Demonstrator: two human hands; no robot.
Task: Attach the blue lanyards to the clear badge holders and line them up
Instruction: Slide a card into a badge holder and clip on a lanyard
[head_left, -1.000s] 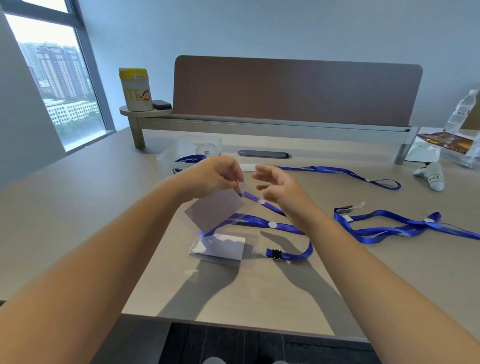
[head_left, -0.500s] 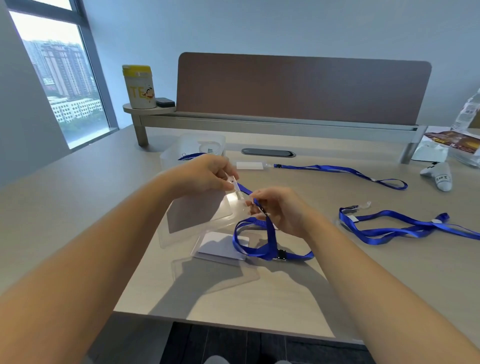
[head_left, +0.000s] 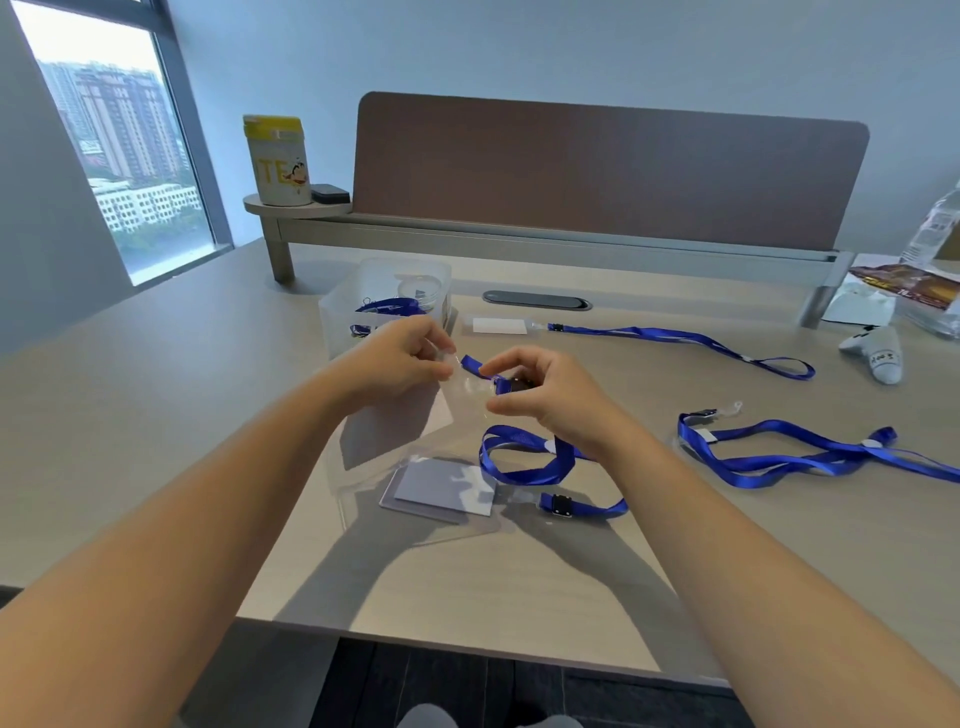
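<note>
Pinching the clear badge holder (head_left: 410, 415) above the desk (head_left: 156, 415) in my left hand (head_left: 400, 358), I'm feeding the blue lanyard (head_left: 524, 457) clip, probably at its slot, with my right hand (head_left: 540, 395), keeping both steady.

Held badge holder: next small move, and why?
Probably feed the lanyard's clip end through the top of the clear badge holder. The left hand pinches the holder's top edge, the right hand pinches the lanyard end right beside it; I can't see them joined yet.

Glossy clear plastic badge holder (head_left: 395, 431), matt desk (head_left: 156, 415)
</note>
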